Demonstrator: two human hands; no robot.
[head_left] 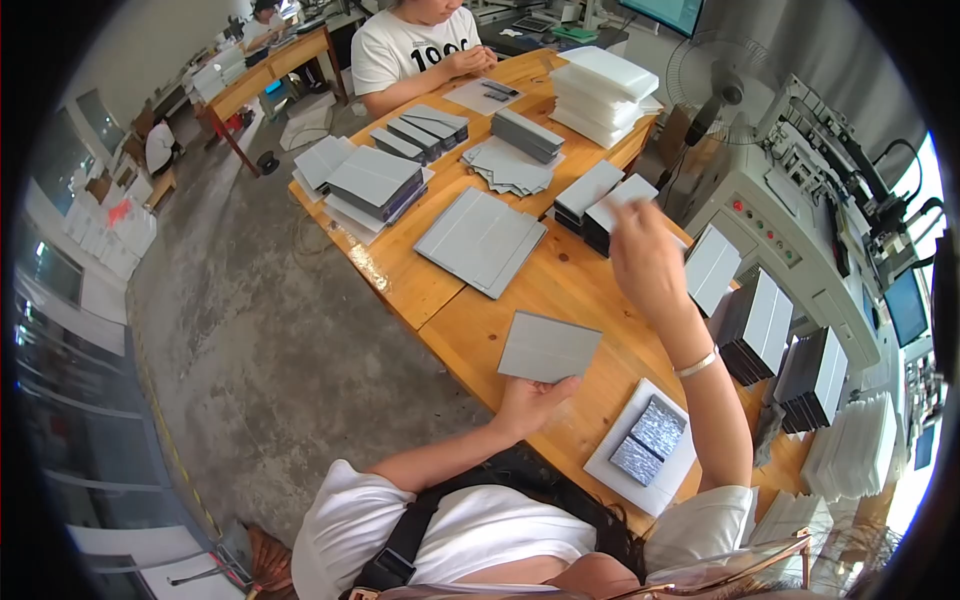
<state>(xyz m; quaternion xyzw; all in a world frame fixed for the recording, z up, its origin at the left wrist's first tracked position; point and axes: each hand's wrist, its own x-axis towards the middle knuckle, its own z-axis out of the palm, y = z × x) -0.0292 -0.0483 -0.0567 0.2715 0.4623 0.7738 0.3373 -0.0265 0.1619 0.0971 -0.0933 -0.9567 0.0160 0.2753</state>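
My left hand (538, 405) grips a flat grey rectangular panel (550, 346) by its near edge, thumb on top, above the wooden table. My right hand (645, 245) is stretched out to the far right, over a short stack of narrow grey plates (632, 188). Its fingers are blurred, and I cannot tell if they touch or hold a plate. A second stack of narrow grey plates (587, 186) stands just left of it. Beneath my right forearm, a shiny, crinkled silver piece with a dark stripe (655, 432) lies on a white foam sheet (640, 490).
A large grey panel pile (480, 240) lies mid-table; more grey stacks (375, 180) stand at the far left. Along the right edge are dark-sided stacks (755, 325) and white foam sheets (850, 450). A person (425, 55) sits across the wooden table (450, 350). A fan (715, 90) and machine (780, 200) stand right.
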